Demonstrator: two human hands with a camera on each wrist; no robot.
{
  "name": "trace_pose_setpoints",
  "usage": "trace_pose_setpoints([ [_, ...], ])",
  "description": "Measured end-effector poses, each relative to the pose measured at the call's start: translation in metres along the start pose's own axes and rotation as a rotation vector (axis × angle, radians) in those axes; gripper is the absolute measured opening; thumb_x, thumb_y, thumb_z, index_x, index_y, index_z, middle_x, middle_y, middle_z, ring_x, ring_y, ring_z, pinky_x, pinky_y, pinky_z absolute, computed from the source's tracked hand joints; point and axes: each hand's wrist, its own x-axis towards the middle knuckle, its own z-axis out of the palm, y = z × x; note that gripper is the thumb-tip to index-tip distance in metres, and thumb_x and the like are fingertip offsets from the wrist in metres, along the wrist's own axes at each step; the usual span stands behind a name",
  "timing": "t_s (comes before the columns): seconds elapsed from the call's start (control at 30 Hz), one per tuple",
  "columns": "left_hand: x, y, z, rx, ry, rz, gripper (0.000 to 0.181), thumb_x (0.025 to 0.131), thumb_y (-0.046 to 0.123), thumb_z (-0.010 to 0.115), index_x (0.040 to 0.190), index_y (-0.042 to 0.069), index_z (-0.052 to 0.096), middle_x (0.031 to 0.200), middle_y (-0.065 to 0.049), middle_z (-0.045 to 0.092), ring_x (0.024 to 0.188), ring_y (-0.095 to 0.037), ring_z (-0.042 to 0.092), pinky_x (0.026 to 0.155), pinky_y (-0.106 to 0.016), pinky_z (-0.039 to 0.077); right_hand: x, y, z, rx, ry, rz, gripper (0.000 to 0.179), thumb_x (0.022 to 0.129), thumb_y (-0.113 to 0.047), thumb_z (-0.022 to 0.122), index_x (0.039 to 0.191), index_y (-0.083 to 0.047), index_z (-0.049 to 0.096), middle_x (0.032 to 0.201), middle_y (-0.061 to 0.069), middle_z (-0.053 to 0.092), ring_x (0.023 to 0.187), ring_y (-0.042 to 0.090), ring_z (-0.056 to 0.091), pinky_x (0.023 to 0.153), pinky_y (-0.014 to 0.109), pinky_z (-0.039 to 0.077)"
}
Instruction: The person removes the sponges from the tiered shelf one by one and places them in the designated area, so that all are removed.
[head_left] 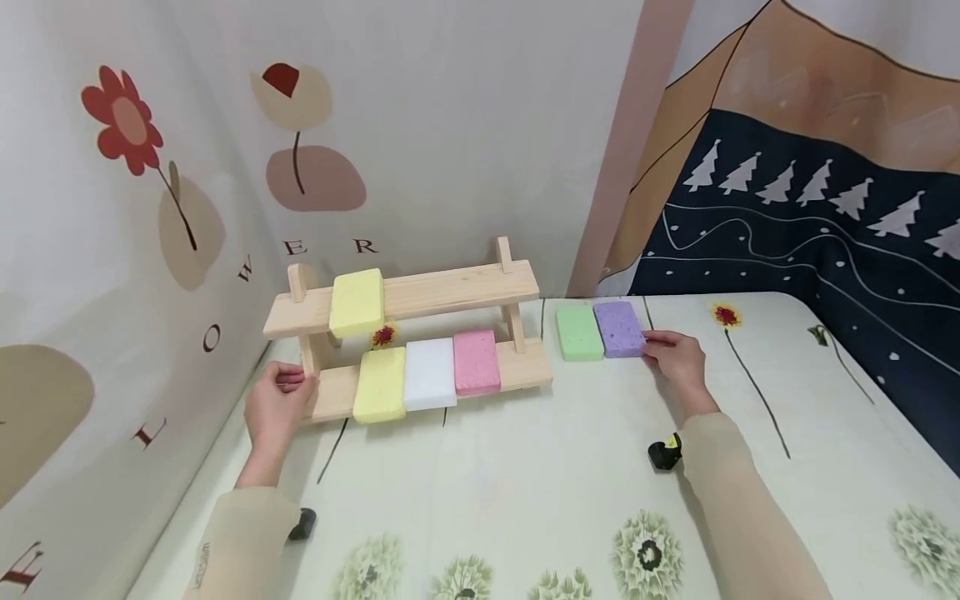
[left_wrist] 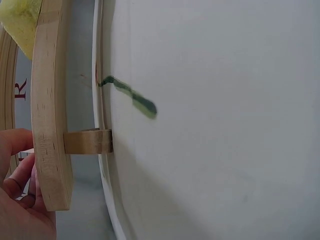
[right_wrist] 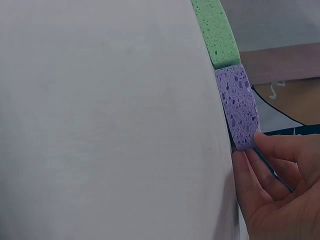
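My left hand grips the left end of the lower board of a two-tier wooden rack; in the left wrist view its thumb and fingers are at the board's end. At the right, my right hand pinches the right edge of a purple sponge, thumb on one face. Against that sponge's left side lies a green sponge. One yellow sponge leans on the upper board. Along the lower board stand another yellow sponge, a white sponge and a pink sponge.
A flower-printed cloth covers the table. Behind the rack hangs a pale curtain, and a dark tree-printed cloth hangs at the right. Small black objects show beside each forearm, one by the right sleeve.
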Motion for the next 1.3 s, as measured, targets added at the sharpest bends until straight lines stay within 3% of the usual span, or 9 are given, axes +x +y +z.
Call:
trace_pose_setpoints([
  [0.17, 0.002, 0.005, -0.001, -0.001, -0.016, -0.001, 0.032, 0.094, 0.024, 0.065, 0.117, 0.003, 0.059, 0.111, -0.018, 0.067, 0.096, -0.027, 0.062, 0.074, -0.030, 0.040, 0.001, -0.004, -0.001, -0.046, 0.011, 0.005, 0.036, 0.100, -0.012, 0.058, 0.135, -0.004, 0.061, 0.135, 0.020, 0.063, 0.100, 0.015, 0.067, 0.072, 0.009, 0.051],
  [0.3, 0.003, 0.006, -0.002, 0.001, -0.021, -0.009, 0.032, 0.094, 0.025, 0.065, 0.117, 0.003, 0.059, 0.111, -0.017, 0.067, 0.096, -0.026, 0.062, 0.074, -0.030, 0.040, 0.005, -0.003, 0.000, -0.081, 0.000, 0.012, 0.036, 0.100, -0.014, 0.057, 0.135, -0.005, 0.061, 0.139, 0.019, 0.060, 0.116, 0.026, 0.064, 0.075, 0.012, 0.051],
  [0.43, 0.006, 0.006, -0.004, -0.001, -0.031, -0.012, 0.033, 0.094, 0.026, 0.065, 0.118, 0.004, 0.059, 0.112, -0.017, 0.066, 0.096, -0.025, 0.061, 0.074, -0.030, 0.041, 0.006, -0.002, 0.000, -0.150, 0.017, -0.023, 0.035, 0.099, -0.016, 0.059, 0.132, -0.004, 0.063, 0.137, 0.019, 0.062, 0.120, 0.029, 0.061, 0.087, 0.026, 0.054],
  [0.57, 0.007, 0.006, -0.005, 0.002, -0.022, -0.013, 0.034, 0.094, 0.025, 0.065, 0.118, 0.003, 0.059, 0.112, -0.017, 0.066, 0.096, -0.026, 0.061, 0.075, -0.031, 0.040, 0.005, -0.003, -0.001, -0.184, 0.023, -0.057, 0.035, 0.099, -0.017, 0.060, 0.131, -0.003, 0.063, 0.137, 0.020, 0.061, 0.131, 0.033, 0.054, 0.105, 0.042, 0.046],
  [0.63, 0.007, 0.005, -0.006, 0.008, -0.014, -0.015, 0.033, 0.094, 0.025, 0.065, 0.118, 0.003, 0.059, 0.112, -0.018, 0.066, 0.096, -0.027, 0.061, 0.075, -0.031, 0.039, 0.005, -0.003, -0.001, -0.177, 0.011, -0.055, 0.036, 0.099, -0.018, 0.060, 0.132, -0.004, 0.063, 0.139, 0.019, 0.060, 0.131, 0.033, 0.054, 0.104, 0.040, 0.047],
  [0.73, 0.006, 0.004, -0.005, 0.012, -0.007, -0.010, 0.034, 0.094, 0.025, 0.066, 0.118, 0.002, 0.059, 0.112, -0.019, 0.067, 0.096, -0.028, 0.062, 0.075, -0.030, 0.039, 0.006, -0.004, -0.003, -0.150, -0.013, -0.035, 0.037, 0.099, -0.018, 0.060, 0.134, -0.005, 0.062, 0.140, 0.018, 0.059, 0.123, 0.029, 0.058, 0.090, 0.026, 0.052],
  [0.87, 0.004, 0.005, -0.004, 0.015, -0.010, -0.018, 0.034, 0.094, 0.026, 0.066, 0.118, 0.003, 0.060, 0.111, -0.018, 0.067, 0.094, -0.025, 0.062, 0.074, -0.028, 0.040, 0.005, -0.006, -0.006, -0.079, -0.037, 0.008, 0.039, 0.100, -0.020, 0.059, 0.137, -0.006, 0.059, 0.144, 0.015, 0.057, 0.109, 0.017, 0.060, 0.077, 0.010, 0.048],
  [1.1, 0.001, 0.006, -0.004, 0.016, 0.009, 0.002, 0.031, 0.092, 0.024, 0.068, 0.114, 0.003, 0.061, 0.108, -0.018, 0.068, 0.082, -0.013, 0.058, 0.075, -0.031, 0.039, -0.004, -0.013, -0.011, 0.014, -0.012, 0.013, 0.042, 0.101, -0.021, 0.058, 0.141, -0.008, 0.056, 0.142, 0.016, 0.058, 0.086, -0.005, 0.055, 0.074, 0.007, 0.050],
  [1.3, 0.002, 0.007, -0.003, 0.018, 0.005, -0.004, 0.032, 0.093, 0.024, 0.067, 0.116, 0.003, 0.060, 0.109, -0.019, 0.068, 0.089, -0.022, 0.061, 0.075, -0.031, 0.040, -0.011, -0.027, -0.011, 0.057, 0.027, -0.061, 0.042, 0.100, -0.022, 0.058, 0.139, -0.007, 0.057, 0.143, 0.015, 0.057, 0.093, -0.007, 0.055, 0.083, 0.010, 0.051],
])
